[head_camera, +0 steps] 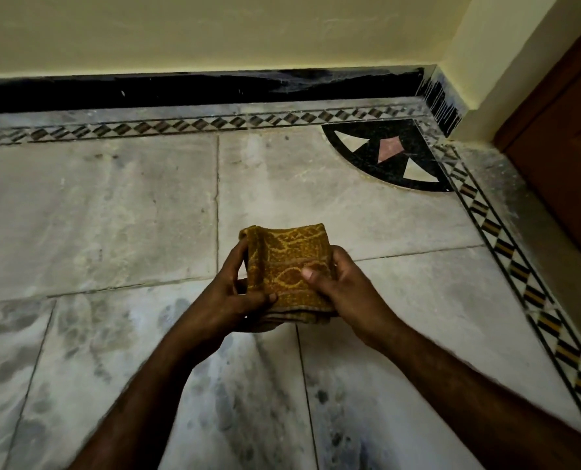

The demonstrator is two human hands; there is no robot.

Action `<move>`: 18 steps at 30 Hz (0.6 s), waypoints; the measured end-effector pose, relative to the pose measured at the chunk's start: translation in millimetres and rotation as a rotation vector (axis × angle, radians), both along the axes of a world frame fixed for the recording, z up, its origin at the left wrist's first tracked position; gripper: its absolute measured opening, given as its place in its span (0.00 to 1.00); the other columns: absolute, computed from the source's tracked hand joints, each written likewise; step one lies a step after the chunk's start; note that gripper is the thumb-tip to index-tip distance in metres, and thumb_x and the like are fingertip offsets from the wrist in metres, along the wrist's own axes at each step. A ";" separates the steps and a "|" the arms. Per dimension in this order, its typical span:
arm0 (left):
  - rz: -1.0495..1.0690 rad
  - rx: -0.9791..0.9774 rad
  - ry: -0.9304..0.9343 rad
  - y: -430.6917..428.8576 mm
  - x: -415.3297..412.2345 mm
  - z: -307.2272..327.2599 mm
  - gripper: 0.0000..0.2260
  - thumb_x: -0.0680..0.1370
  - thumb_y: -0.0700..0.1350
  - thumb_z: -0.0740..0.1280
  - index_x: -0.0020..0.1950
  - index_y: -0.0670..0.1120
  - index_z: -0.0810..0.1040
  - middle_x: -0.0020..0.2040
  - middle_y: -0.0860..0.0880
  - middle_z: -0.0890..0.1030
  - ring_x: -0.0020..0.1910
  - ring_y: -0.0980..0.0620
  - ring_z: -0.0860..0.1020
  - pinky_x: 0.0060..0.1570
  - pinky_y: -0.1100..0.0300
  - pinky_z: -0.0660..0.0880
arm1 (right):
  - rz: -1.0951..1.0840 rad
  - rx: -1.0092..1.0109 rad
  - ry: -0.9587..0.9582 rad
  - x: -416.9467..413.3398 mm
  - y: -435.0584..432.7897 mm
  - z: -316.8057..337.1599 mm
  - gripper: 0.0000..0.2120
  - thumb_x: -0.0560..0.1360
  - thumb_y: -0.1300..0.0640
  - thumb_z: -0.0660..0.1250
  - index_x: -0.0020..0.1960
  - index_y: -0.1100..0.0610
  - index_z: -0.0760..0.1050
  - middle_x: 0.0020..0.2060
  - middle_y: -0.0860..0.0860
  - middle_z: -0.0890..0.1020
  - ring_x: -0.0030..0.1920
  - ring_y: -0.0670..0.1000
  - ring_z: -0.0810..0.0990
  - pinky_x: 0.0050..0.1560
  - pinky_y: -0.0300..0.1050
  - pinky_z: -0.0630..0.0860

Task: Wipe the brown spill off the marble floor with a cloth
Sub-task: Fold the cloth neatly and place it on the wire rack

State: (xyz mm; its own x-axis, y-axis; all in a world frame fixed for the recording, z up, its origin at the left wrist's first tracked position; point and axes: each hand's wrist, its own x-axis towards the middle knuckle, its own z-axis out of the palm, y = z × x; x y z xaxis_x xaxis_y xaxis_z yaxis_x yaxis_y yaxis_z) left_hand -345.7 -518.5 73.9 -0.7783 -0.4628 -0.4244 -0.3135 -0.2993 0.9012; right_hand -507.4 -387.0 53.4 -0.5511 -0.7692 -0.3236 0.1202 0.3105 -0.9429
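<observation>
I hold the folded mustard-yellow cloth (291, 266) above the marble floor (112, 205), well short of the black corner inlay (389, 152); my left hand (228, 300) and right hand (343, 286) grip its sides.

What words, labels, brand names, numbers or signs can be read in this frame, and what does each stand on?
None: no readable text anywhere.
The cloth, held by the left hand and right hand, shows only a woven yellow-brown pattern, with no tag in view.
The marble floor border and corner inlay are geometric shapes, not lettering.
The wall, skirting and door bear no writing.
</observation>
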 end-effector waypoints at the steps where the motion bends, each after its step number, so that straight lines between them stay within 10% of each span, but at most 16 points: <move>1: -0.001 0.006 0.001 -0.8 -1.6 -4.5 0.39 0.76 0.33 0.71 0.72 0.71 0.62 0.56 0.42 0.85 0.51 0.41 0.85 0.49 0.42 0.83 | 0.024 0.011 0.031 0.6 0.1 -4.3 0.17 0.79 0.53 0.70 0.66 0.45 0.71 0.58 0.45 0.83 0.58 0.45 0.83 0.61 0.53 0.81; 8: -0.081 0.023 0.059 -20.0 -19.2 -13.6 0.41 0.74 0.36 0.74 0.75 0.69 0.60 0.61 0.43 0.82 0.55 0.44 0.85 0.45 0.47 0.83 | -0.029 0.042 0.070 -12.0 -1.8 -6.8 0.17 0.81 0.59 0.67 0.65 0.42 0.71 0.60 0.46 0.83 0.60 0.48 0.83 0.64 0.61 0.79; 18: -0.017 -0.054 0.227 -65.1 -51.2 162.8 0.41 0.72 0.36 0.74 0.76 0.66 0.62 0.59 0.46 0.83 0.54 0.44 0.85 0.44 0.47 0.83 | -0.059 -0.080 0.062 -47.3 -50.5 192.1 0.19 0.81 0.67 0.64 0.68 0.51 0.70 0.62 0.53 0.82 0.62 0.54 0.82 0.60 0.53 0.82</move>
